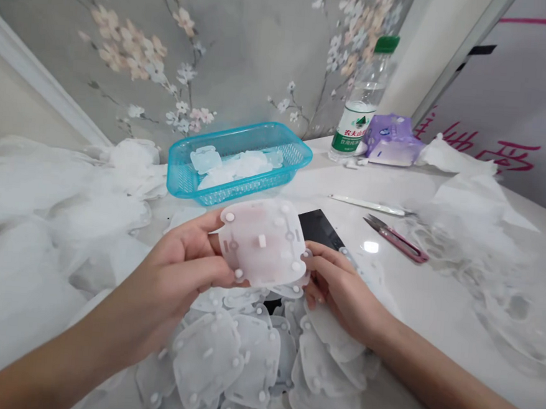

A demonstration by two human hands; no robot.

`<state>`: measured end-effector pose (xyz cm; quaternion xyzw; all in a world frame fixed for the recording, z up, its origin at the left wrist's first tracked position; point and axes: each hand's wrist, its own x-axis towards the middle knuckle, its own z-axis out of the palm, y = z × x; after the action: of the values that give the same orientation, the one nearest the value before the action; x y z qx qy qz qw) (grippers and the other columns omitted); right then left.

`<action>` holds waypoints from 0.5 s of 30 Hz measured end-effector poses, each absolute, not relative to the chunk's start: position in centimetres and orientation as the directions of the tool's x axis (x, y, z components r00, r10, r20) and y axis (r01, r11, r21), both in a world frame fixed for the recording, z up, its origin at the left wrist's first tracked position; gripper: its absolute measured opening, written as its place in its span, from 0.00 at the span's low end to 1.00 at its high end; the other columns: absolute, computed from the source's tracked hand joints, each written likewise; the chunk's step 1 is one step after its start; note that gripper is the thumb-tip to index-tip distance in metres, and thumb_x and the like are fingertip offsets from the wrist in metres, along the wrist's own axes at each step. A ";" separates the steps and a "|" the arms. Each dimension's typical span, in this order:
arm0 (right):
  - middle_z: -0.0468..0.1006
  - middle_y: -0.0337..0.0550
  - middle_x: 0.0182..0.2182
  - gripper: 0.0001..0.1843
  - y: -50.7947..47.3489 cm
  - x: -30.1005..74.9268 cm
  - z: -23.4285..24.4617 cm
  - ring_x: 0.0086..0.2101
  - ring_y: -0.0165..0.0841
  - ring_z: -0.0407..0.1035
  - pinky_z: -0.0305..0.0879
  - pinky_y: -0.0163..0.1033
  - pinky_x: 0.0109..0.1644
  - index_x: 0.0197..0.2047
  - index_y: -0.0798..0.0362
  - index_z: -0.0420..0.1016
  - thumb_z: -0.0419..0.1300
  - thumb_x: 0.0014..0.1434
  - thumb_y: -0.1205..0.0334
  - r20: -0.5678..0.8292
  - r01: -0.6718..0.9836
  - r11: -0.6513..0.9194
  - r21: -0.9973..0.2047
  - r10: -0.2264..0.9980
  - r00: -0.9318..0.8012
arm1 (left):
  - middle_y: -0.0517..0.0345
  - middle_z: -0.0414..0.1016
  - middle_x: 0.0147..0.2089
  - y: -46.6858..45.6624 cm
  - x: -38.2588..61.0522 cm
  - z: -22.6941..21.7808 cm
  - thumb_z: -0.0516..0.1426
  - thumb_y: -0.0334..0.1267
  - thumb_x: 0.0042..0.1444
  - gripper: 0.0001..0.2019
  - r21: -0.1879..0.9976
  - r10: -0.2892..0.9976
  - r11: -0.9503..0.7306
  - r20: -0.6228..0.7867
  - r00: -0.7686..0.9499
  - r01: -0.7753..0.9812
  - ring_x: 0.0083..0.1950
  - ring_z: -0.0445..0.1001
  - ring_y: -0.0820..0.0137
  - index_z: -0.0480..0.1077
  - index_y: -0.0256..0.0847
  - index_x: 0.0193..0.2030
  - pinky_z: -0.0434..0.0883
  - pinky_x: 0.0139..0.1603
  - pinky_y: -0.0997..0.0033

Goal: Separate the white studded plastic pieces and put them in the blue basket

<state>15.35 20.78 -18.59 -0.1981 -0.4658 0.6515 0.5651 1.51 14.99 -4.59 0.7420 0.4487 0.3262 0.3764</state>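
Note:
My left hand (182, 267) and my right hand (337, 290) together hold a translucent white plastic piece (263, 241) with small round studs, raised above the table. The left thumb and fingers pinch its left edge. The right fingers grip its right edge. Under my hands lies a pile of several similar white plastic pieces (243, 358). A turquoise plastic basket (184, 179) behind holds more of these pieces.
A black phone (320, 228) lies flat behind the held piece. Pink thread snips (396, 238) and a white tool (371, 205) lie to the right. A water bottle (361, 105) and purple tissue pack (392, 138) stand at the back. White gauzy material (33, 213) heaps at left and right.

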 end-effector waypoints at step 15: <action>0.53 0.34 0.18 0.18 21.1 15.4 -19.1 0.16 0.14 0.50 0.56 0.24 0.22 0.38 0.59 0.58 0.50 0.50 0.53 0.264 -0.537 0.072 -0.840 0.921 -0.288 | 0.53 0.64 0.60 19.4 0.2 0.1 0.55 0.27 0.52 0.27 0.613 0.822 -0.546 0.522 0.226 0.571 0.57 0.62 0.69 0.59 0.32 0.61 0.60 0.56 0.76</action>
<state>15.43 21.12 -19.09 -0.2035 -0.4710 0.6499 0.5607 0.17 19.43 0.11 0.7690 0.4528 0.4264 0.1475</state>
